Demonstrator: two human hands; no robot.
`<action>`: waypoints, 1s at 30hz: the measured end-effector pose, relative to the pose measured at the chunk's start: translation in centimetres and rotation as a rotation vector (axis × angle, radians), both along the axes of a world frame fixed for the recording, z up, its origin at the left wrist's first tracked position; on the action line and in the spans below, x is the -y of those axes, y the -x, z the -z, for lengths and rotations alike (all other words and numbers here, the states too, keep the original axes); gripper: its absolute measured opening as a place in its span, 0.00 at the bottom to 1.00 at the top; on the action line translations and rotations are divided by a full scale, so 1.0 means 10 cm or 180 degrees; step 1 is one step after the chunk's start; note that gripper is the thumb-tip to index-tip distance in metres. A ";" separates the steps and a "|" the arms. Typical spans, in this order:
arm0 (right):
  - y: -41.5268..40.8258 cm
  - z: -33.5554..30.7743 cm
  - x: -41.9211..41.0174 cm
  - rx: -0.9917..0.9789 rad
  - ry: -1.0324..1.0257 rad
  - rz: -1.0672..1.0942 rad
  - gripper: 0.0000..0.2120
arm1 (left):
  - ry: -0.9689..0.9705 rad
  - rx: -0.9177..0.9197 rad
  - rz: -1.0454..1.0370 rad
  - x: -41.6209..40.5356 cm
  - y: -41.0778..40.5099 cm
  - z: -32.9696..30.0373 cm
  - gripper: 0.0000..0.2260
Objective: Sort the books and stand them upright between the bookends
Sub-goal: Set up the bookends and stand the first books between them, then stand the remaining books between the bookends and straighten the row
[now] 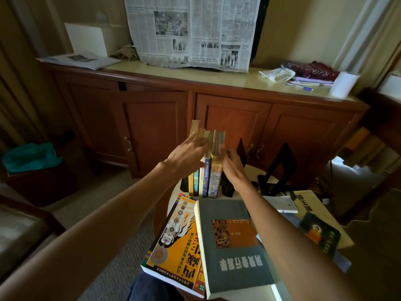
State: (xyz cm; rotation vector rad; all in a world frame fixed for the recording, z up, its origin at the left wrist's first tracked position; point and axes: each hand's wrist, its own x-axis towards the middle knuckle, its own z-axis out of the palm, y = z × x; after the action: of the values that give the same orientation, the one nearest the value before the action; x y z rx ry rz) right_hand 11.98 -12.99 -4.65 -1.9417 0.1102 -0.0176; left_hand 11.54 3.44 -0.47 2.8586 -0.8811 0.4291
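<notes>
Bare skin, both forearms reaching forward over a small round table. Left hand lies flat with fingers straight against the left face of the upright row of books, near their top edges. Right hand is on the row's right side, fingers loosely bent against the outermost patterned book; whether they grip or only press, I cannot tell. Hands are apart, with the row sandwiched between them. Row holds about four or five volumes, long axes vertical, spines facing the camera, page edges pointing up and away. Black bookend stands just right of the row at its base, partly hidden by the right wrist. Second black bookend stands farther right of the row, well apart from it. Nearer the camera than the row, two books lie flat: yellow book to the left, grey book overlapping its right edge, both long axes running roughly toward the row, titles upside down to the viewer. Right of the grey book, a dark book with an orange figure lies flat on other papers. Beyond the row stands a wooden sideboard, with a newspaper hanging above its top.
</notes>
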 end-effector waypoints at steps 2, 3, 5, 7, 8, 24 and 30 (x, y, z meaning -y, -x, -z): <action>0.12 0.02 0.10 0.0121 0.0018 0.0058 0.30 | 0.0772 0.0254 -0.0236 0.02 0.26 0.07 0.23; 0.20 0.04 0.17 0.0169 0.0079 0.0057 0.28 | 0.1249 0.0295 -0.0471 0.05 0.44 0.13 0.21; 0.36 0.12 0.31 0.0234 0.0177 -0.0005 0.25 | 0.1998 0.0055 -0.0949 0.14 0.82 0.29 0.15; 0.52 0.24 0.45 0.0236 0.0223 -0.0041 0.26 | 0.2224 -0.0598 -0.1213 0.25 1.19 0.51 0.14; 0.61 0.27 0.51 0.0250 0.0288 -0.0056 0.26 | 0.2177 -0.0956 -0.1325 0.31 1.35 0.64 0.15; 2.35 1.17 0.75 0.0183 0.3235 -0.1745 0.63 | 0.2605 -0.2917 -0.2497 0.59 1.88 1.34 0.21; 2.35 1.26 0.77 0.0654 0.3455 -0.1612 0.50 | 0.3087 -0.3300 -0.2355 0.45 1.71 1.31 0.17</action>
State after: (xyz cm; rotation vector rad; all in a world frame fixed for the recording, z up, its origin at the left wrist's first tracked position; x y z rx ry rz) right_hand -11.53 -20.64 -17.30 -2.9723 -0.6585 0.0743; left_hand -5.61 -1.06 -13.61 1.8872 0.4752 -0.4607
